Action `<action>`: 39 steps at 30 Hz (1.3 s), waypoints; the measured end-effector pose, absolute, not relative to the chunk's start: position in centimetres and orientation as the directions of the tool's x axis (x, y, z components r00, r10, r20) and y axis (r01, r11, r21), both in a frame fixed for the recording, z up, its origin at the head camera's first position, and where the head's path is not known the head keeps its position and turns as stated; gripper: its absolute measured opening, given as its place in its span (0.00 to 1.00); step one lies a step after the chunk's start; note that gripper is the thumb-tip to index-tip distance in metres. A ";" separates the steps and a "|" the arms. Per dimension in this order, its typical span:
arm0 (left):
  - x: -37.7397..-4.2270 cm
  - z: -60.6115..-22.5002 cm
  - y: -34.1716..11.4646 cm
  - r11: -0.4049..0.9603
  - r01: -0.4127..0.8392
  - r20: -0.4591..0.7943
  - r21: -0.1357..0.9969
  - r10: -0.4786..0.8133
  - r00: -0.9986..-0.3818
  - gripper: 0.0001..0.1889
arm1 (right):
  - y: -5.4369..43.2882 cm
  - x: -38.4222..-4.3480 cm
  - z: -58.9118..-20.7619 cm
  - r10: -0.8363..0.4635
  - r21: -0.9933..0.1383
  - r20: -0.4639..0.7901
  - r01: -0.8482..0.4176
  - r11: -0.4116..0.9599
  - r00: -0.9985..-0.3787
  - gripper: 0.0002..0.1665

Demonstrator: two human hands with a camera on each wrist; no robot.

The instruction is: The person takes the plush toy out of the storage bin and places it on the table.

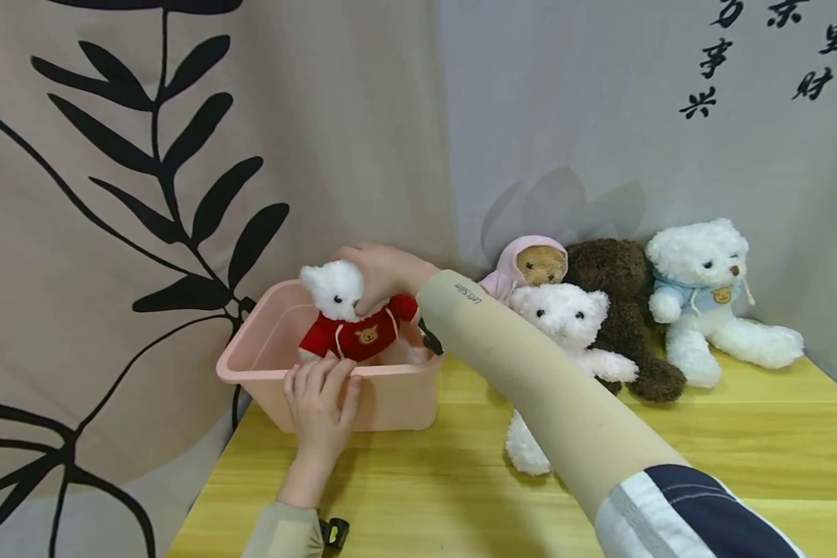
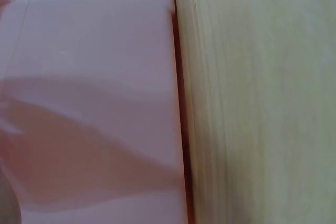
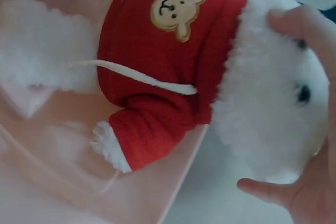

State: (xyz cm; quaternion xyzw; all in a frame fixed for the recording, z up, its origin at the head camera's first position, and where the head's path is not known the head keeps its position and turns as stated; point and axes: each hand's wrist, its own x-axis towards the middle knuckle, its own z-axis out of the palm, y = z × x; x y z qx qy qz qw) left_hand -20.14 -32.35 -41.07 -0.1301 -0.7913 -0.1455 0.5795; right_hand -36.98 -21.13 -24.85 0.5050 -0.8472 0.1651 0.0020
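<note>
A pink plastic bin (image 1: 397, 399) stands on the wooden table at the left. Over its front rim hook the fingertips of my left hand (image 1: 324, 399), with the rest of that hand against the outside wall. A white teddy bear in a red hoodie (image 1: 363, 337) sits tilted inside the bin, its head above the rim. My right hand (image 1: 387, 275) grips this bear's head from above, the thumb across its face. In the right wrist view, spread fingers span the white head (image 3: 262, 93), and the hoodie bears a small bear-face patch.
Right of the bin, several plush bears sit together: one in a pink hood (image 1: 540, 263), a white one (image 1: 558, 314) partly behind my right forearm, a dark brown one (image 1: 610, 287) and a white one in blue (image 1: 704, 302). A printed curtain (image 1: 363, 155) hangs behind the table (image 1: 446, 480).
</note>
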 end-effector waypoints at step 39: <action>-20.1 -40.7 -34.6 0.923 0.377 0.970 0.080 0.015 -0.241 0.23 | 12.9 -33.3 -11.7 -0.400 -0.478 0.458 -0.599 0.642 -0.794 0.49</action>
